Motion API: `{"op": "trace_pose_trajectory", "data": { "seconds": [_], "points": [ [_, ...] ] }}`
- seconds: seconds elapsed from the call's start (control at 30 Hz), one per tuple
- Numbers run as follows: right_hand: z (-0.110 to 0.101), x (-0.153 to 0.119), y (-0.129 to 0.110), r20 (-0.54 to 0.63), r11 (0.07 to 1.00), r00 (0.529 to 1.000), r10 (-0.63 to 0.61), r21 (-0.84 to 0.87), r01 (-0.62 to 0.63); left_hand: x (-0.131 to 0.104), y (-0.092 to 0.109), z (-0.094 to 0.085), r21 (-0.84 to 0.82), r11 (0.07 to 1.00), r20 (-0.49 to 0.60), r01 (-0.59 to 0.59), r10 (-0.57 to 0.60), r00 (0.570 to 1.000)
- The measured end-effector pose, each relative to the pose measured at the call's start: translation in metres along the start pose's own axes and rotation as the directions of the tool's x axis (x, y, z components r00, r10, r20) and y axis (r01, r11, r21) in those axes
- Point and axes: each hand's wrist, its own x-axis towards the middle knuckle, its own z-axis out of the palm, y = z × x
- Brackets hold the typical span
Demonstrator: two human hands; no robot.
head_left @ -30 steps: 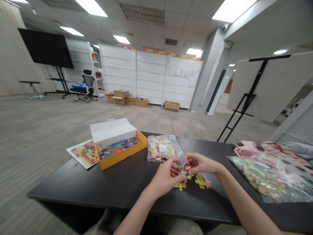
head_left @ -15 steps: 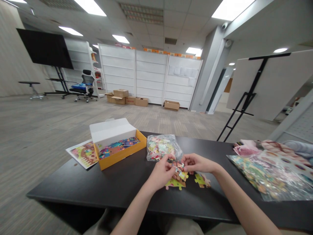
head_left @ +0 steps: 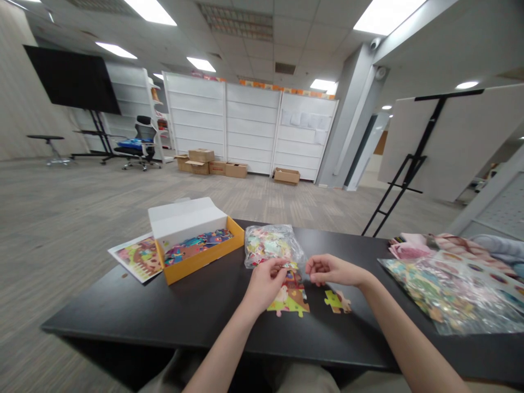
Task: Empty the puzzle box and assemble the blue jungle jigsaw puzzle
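Several joined puzzle pieces (head_left: 290, 297) lie on the black table in front of me. My left hand (head_left: 268, 281) is over their upper left part, its fingers pinching a small puzzle piece (head_left: 286, 266). My right hand (head_left: 327, 271) hovers just right of the joined pieces, its fingers curled and slightly apart, with nothing seen in them. Below it, a separate green and tan piece group (head_left: 338, 301) lies on the table. Behind my left hand rests a clear plastic bag of pieces (head_left: 272, 243).
An open yellow box (head_left: 204, 266) with puzzle pieces stands at the left, beside a printed picture sheet (head_left: 139, 256). At the right lie a large clear bag of pieces (head_left: 446, 297) and folded fabrics (head_left: 458, 248). The near edge of the table (head_left: 164, 343) runs below my forearms.
The piece that both hands held over the joined pieces is now in my left hand, up and to the left. My right hand has let go, and more of the joined pieces shows.
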Motion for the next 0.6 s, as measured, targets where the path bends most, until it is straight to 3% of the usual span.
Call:
{"op": "trace_pose_trajectory", "data": {
  "seconds": [0.43, 0.53, 0.6],
  "points": [
    [0.003, 0.004, 0.003, 0.031, 0.989, 0.999, 0.021, -0.145, -0.016, -0.006, -0.012, 0.005, 0.062, 0.998, 0.027, -0.031, 0.03, 0.999],
    [0.008, 0.006, 0.003, -0.072, 0.94, 0.997, -0.007, -0.34, -0.018, -0.009, -0.003, -0.002, 0.18, 0.981, 0.058, -0.064, 0.055, 0.997],
    [0.013, 0.007, 0.002, -0.156, 0.854, 0.985, -0.069, -0.52, -0.023, -0.01, 0.001, -0.007, 0.288, 0.954, 0.068, -0.081, 0.064, 0.996]
  ]
}}
